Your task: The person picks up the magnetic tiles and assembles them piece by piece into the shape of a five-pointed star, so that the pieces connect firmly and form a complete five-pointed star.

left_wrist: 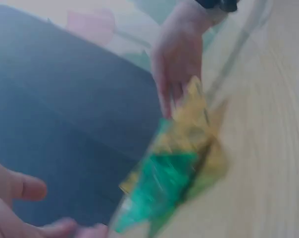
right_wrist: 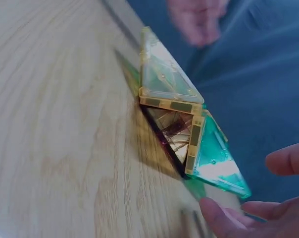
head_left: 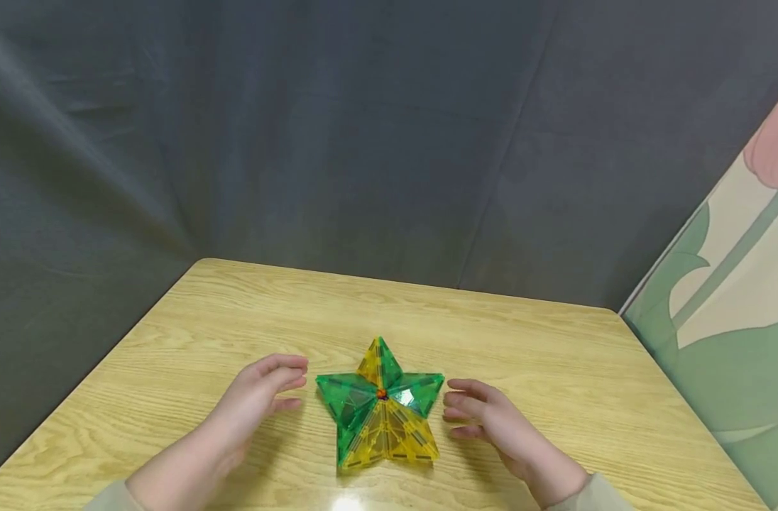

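A five-pointed star (head_left: 389, 436) built of translucent green and yellow triangular magnetic tiles lies on the wooden table, its middle raised, with a small orange-red spot at the centre. To its left, my left hand (head_left: 258, 394) hovers with fingers loosely bent, a small gap from the green point. My right hand (head_left: 491, 415) is on the other side, fingertips close to the right green point, holding nothing. In the left wrist view the star (left_wrist: 164, 183) is blurred, with the right hand (left_wrist: 179, 59) beyond it. The right wrist view shows the tile edges of the star (right_wrist: 172, 104) from the side.
The light wooden table (head_left: 491, 319) extends around the star on all sides. A dark grey curtain (head_left: 376, 142) hangs behind its far edge. At the right stands a panel with a painted tulip (head_left: 740, 319).
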A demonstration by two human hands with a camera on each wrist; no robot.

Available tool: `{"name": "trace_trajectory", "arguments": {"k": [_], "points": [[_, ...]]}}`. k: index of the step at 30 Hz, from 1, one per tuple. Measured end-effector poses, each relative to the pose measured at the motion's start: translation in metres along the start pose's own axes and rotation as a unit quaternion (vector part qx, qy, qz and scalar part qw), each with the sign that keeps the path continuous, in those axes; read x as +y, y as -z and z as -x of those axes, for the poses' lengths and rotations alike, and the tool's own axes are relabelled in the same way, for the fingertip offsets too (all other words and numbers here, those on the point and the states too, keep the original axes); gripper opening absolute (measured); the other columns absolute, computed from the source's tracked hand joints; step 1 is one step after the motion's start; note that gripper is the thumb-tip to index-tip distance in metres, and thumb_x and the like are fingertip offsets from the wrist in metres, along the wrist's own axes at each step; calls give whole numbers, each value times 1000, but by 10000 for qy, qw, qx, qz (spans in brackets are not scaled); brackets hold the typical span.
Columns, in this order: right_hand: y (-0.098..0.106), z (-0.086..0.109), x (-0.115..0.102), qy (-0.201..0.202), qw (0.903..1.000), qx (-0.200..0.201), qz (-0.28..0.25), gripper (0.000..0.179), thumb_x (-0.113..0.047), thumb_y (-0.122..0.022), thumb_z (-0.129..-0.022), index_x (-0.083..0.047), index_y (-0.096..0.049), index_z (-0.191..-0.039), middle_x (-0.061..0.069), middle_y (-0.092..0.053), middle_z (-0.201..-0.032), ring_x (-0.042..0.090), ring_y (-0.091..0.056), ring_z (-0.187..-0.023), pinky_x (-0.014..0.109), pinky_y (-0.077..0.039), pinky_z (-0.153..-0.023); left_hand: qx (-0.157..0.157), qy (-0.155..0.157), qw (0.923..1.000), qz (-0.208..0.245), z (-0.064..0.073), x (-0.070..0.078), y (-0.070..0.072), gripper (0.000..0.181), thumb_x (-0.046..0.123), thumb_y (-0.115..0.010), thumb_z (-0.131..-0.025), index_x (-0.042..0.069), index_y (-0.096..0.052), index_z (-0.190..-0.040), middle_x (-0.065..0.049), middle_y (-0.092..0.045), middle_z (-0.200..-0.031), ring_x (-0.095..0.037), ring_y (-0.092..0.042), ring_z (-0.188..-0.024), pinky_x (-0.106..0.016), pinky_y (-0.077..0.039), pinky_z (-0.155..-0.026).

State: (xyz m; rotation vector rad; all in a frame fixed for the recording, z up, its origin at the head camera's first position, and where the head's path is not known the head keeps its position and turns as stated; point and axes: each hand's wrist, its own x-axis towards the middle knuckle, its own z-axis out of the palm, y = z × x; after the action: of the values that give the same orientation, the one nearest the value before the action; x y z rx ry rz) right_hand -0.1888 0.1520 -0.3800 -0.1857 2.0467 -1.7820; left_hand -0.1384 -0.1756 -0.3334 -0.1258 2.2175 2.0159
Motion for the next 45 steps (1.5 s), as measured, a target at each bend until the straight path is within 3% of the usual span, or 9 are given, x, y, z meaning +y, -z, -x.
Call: {"name": "trace_trajectory", "arguments": {"k": [2,5,8,14,21,38,42,45], "points": [[2,-3,2,-91,9994,-148,-314,61,-22,-52,-103,12,-28,-147,29,-48,-138,37,-56,-117,45,-53,-92,-5,335,9994,-9,-6,-9,1,52,24,-52,-101,-12,-44,-138,-29,-50,-136,-42,-53,-121,-59,-39,-103],[1,-6,5,-199,9967,-459,-645,65,-21,-52,-102,12,-21,-149,27,-56,-129,33,-59,-113,44,-51,-95,-648,612,9958,221,-12,-24,-4,66,27,-48,-102,-22,-27,-141,-41,-40,-138,-50,-46,-126,-57,-40,-103],[-3,-5,6,-294,9943,-578,-845,68,-19,-53,-101,13,-18,-149,22,-61,-122,29,-62,-108,43,-51,-95,-1017,683,9911,518,-16,-32,-9,73,31,-47,-103,-25,-20,-141,-46,-35,-137,-53,-44,-126,-53,-44,-101],[-11,1,6,-410,9916,-555,-1091,73,-18,-55,-101,15,-10,-149,24,-57,-127,32,-60,-113,44,-49,-98,-894,661,9921,585,-25,-35,-9,77,38,-46,-103,-21,-18,-144,-44,-34,-140,-51,-46,-125,-54,-41,-103],[-14,-7,3,-280,9913,-484,-1189,70,-19,-53,-101,12,-13,-149,25,-54,-132,29,-59,-114,43,-48,-99,-811,554,9926,711,-36,-33,-9,74,35,-45,-104,-17,-17,-147,-41,-32,-144,-50,-41,-130,-54,-38,-106],[-6,-3,13,-74,9898,-597,-1290,66,-18,-49,-102,17,-17,-147,22,-56,-131,25,-57,-115,42,-46,-102,-1676,443,9813,839,-42,-40,-9,80,40,-42,-105,-15,-5,-150,-40,-18,-151,-50,-26,-139,-52,-31,-111],[-6,-1,14,-88,9917,-509,-1175,65,-19,-49,-102,18,-19,-147,24,-54,-133,28,-56,-118,42,-45,-102,-1761,391,9801,833,-44,-42,-9,80,40,-41,-106,-16,-4,-150,-40,-18,-151,-49,-27,-139,-52,-30,-112],[-2,3,10,-122,9964,-189,-816,67,-22,-51,-102,18,-20,-147,32,-47,-138,36,-52,-123,46,-44,-103,-1640,399,9830,728,-44,-41,-6,80,40,-42,-105,-17,-7,-149,-40,-21,-150,-48,-29,-138,-52,-30,-112]]}}
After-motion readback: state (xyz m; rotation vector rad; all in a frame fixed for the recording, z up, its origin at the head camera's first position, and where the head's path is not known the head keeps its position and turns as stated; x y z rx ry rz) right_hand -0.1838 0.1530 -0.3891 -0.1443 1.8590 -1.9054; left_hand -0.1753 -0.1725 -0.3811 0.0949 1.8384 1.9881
